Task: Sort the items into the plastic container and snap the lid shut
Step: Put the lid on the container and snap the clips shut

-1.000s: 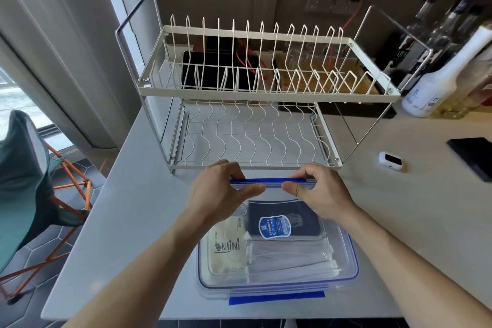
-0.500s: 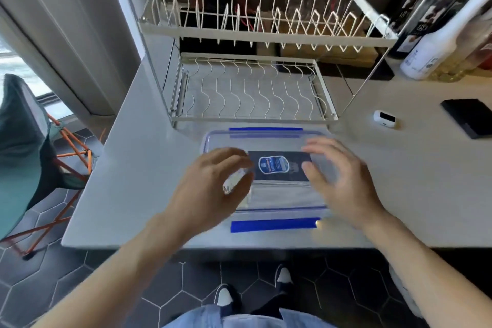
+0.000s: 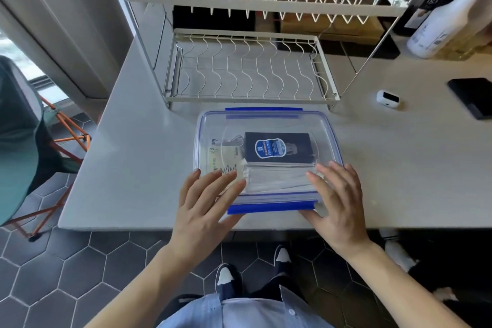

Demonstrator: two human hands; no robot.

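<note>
Container point(image 3: 202, 141): clear rigid plastic, rectangular with rounded corners, sitting on a smooth pale grey counter point(image 3: 133, 168) just in front of the rack point(image 3: 250, 72). Lid point(image 3: 266, 120) clear too, laid flat on top, blue seal line round its rim. Blue clip point(image 3: 270, 207) along the near edge sticks out flat; a second blue clip point(image 3: 263, 109) shows along the far edge. Through the lid: a dark flat box point(image 3: 278, 149) with a blue-and-white label, at the container's far right; a cream packet point(image 3: 226, 165) printed "MiNi" at its left; a stack of white wrapped sachets point(image 3: 277, 181) along its near side. Rack is cream-coated wire, two tiers, wavy rods on the lower one. Left hand point(image 3: 205, 205) over the container's near left corner, fingers straight and spread, tips resting on the lid, holding nothing. Right hand point(image 3: 335, 202) over the near right corner, fingers straight and slightly fanned, tips on the lid, thumb down beside the near clip; whether it touches the clip, cannot tell. Right of the container, well apart: small white rounded gadget point(image 3: 388, 98), flat black slab point(image 3: 474, 96). White bottle point(image 3: 450, 18) beyond the rack's right end.
</note>
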